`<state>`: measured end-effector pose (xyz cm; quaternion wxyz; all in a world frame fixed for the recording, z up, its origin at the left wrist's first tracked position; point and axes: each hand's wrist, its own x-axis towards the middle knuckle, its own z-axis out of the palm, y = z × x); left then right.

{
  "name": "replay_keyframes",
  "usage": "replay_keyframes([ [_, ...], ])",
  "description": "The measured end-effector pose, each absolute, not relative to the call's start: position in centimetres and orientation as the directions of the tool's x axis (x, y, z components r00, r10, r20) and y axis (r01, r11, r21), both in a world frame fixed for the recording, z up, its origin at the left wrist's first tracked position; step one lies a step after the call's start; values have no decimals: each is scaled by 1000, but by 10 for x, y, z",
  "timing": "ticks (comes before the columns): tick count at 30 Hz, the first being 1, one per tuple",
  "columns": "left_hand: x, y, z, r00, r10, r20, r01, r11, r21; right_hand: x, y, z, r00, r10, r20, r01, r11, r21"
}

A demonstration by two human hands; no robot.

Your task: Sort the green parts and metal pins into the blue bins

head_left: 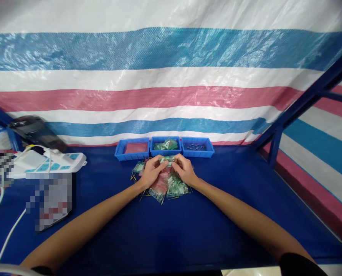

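Between my left hand and my right hand is a small clear-green plastic bag, pinched from both sides by thumbs and fingers. What lies inside the bag is too small to make out. Below the hands spreads a pile of similar green bags, reddish bags and thin loose metal pins. Just behind stand three blue bins in a row. The left bin has a flat reddish piece in it, the middle bin green bags, and the right bin a few thin dark pieces.
At the left lie a white power strip with plugs and cables, a dark bottle on its side and a blurred-out packet. A striped tarp hangs behind the blue table. Blue frame bars rise at the right.
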<state>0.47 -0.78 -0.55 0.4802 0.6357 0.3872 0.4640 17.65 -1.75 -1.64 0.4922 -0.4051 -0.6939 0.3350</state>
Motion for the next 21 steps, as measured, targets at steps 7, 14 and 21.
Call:
replay_keyframes([
  [7, 5, -9, -7, 290, 924, 249, 103, -289, 952, 178, -17, -19, -165, 901, 402, 254, 432, -865],
  [14, 5, -10, -7, 289, 924, 249, 118, -293, 949, 177, -18, -15, -167, 891, 423, 290, 455, -842],
  [21, 4, -12, -5, 296, 920, 256, 90, -294, 952, 176, -19, -14, -181, 871, 457, 304, 491, -816],
])
